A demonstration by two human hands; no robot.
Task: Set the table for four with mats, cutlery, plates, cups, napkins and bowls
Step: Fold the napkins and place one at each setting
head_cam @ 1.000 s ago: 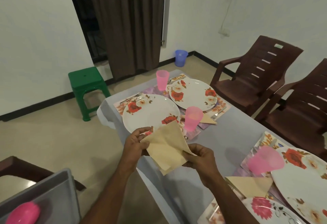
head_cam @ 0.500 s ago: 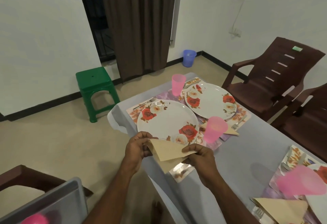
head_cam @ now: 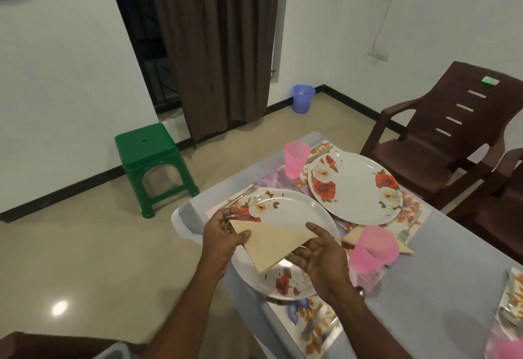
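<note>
Here both hands hold a beige napkin (head_cam: 271, 244), folded to a triangle, just above the near floral plate (head_cam: 285, 211) at the tabletop (head_cam: 441, 271) corner. The left hand (head_cam: 223, 234) pinches the napkin's left corner between thumb and curled fingers (head_cam: 226, 212); the right hand (head_cam: 319, 254) supports the right corner from beneath, thumb on top, its fingers narrow around the paper.

To do this step well, I judge the fold should be kept flat and crisp, then laid beside the plate on the floral mat (head_cam: 314, 327), matching the far setting, where a napkin (head_cam: 351, 237) lies by the pink cup (head_cam: 373, 248) near the second plate (head_cam: 356, 188). Releasing both corners together should stop the triangle springing open. Care is needed near the pink cup, which stands just beside the right hand and could tip.

Compared with a second ago, the napkin has gone from a looser, half-open sheet held upright to a tidy triangle held nearly level. The hands have moved forward over the plate, and the view has shifted closer to this corner, so the settings at the right have mostly slipped out of sight.
</note>
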